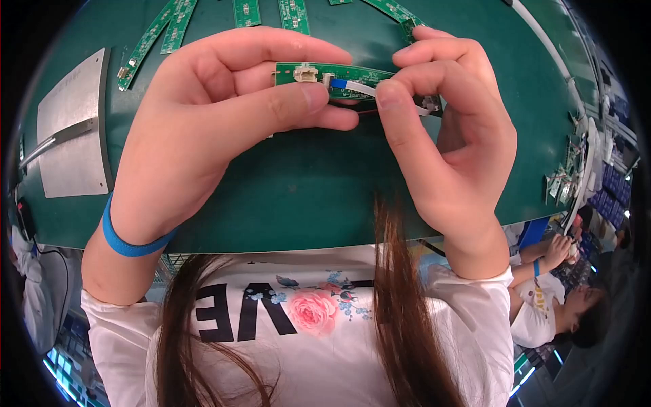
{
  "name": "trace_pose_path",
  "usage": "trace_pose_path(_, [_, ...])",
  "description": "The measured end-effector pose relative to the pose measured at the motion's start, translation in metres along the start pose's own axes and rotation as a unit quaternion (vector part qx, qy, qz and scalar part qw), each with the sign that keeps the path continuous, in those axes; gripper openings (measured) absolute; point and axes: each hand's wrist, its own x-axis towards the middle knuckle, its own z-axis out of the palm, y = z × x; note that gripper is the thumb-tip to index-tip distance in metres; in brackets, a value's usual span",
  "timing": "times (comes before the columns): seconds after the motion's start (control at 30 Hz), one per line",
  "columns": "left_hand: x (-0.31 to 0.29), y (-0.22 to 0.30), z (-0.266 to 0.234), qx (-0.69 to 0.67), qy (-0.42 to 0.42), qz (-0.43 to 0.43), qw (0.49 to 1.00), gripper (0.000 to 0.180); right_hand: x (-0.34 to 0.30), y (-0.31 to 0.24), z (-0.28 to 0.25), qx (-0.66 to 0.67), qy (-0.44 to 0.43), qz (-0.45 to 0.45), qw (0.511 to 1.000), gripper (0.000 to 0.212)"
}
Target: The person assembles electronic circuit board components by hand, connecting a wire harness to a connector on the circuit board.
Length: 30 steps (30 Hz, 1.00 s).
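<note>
My left hand point(196, 129) grips a narrow green circuit board point(369, 72) between thumb and fingers, above the middle of the table. A cream socket point(306, 74) stands on the board beside the left thumb tip. Along the board lies a flat white ribbon cable point(359, 89) with a blue end, which sits at a small connector near that thumb. My right hand point(461, 129) is closed at the board's right part, thumb and index finger pinched on the cable. The right fingertips cover part of the cable and the board.
Several green circuit boards point(293, 17) lie along the far side of the green table point(291, 197). At left is a metal plate point(71, 163) with a slim metal tool point(57, 141) across it. More boards point(563, 180) are piled at the right edge; a co-worker point(542, 298) sits beyond.
</note>
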Motion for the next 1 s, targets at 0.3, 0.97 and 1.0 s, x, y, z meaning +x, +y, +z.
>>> trace_pose_path(0.3, [0.0,0.0,0.001,0.01,-0.002,0.006,1.0,0.032,-0.004,0.02,0.0,0.016,-0.009,-0.059,0.998,0.004])
trace_pose_path(0.97, [0.003,-0.01,0.005,0.003,0.046,0.019,0.999,0.027,-0.006,0.015,0.003,0.001,-0.027,-0.001,1.0,0.006])
trace_pose_path(1.0, [0.003,-0.011,0.006,0.003,0.046,0.021,0.999,0.027,-0.007,0.015,0.004,0.0,-0.026,-0.003,1.0,0.006])
